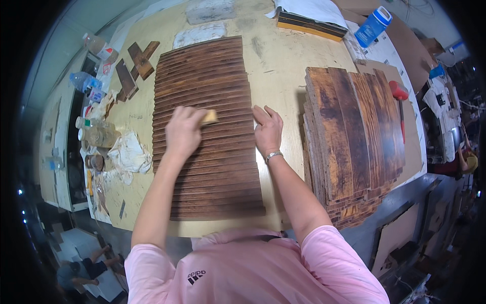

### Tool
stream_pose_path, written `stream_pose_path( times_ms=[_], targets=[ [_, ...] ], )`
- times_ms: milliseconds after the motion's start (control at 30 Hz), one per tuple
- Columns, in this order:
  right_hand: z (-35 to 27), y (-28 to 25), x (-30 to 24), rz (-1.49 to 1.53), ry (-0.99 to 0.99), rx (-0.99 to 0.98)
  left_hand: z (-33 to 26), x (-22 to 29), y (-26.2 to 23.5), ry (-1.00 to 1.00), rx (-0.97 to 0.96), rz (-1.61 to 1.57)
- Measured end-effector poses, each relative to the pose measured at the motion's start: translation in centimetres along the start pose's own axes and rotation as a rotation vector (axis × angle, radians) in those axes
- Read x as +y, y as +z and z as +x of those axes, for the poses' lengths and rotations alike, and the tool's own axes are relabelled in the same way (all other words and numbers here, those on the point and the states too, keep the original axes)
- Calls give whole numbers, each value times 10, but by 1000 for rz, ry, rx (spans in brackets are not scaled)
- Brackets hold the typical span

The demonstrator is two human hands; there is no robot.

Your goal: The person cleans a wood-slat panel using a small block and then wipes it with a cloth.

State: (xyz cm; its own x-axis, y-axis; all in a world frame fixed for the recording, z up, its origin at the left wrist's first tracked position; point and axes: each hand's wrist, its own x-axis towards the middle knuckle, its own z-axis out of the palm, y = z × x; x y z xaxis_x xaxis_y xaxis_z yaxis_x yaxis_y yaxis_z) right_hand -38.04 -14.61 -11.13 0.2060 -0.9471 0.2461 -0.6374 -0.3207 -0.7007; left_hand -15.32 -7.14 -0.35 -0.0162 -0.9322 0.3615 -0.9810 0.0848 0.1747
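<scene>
A row of narrow dark-brown wooden strips [202, 167] lies side by side on the table, their edges forming a ribbed surface. My left hand [183, 133] is closed around a small yellow block [209, 117], which rests on the strips near their middle; I cannot tell whether it is a sponge or a sanding block. Beside the right ends of the strips is my right hand [268, 129], a bracelet on its wrist. Its fingers are apart and bent slightly, with the fingertips at the strips' edge and nothing held.
Scorched-grain wooden boards [349, 137] are stacked on the right, near a red-headed mallet [398, 90]. Bottles [98, 135], a crumpled cloth [130, 153] and loose wood pieces [140, 61] line the left. Farther off are wrapped blocks [200, 34] and a blue jug [373, 28].
</scene>
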Motion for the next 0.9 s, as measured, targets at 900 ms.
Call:
stream_pose_path(
  times_ms=[900],
  targets=[
    [35,5,-13,956,264,-217,-60,-48,-22,-624,140,-639]
  ],
)
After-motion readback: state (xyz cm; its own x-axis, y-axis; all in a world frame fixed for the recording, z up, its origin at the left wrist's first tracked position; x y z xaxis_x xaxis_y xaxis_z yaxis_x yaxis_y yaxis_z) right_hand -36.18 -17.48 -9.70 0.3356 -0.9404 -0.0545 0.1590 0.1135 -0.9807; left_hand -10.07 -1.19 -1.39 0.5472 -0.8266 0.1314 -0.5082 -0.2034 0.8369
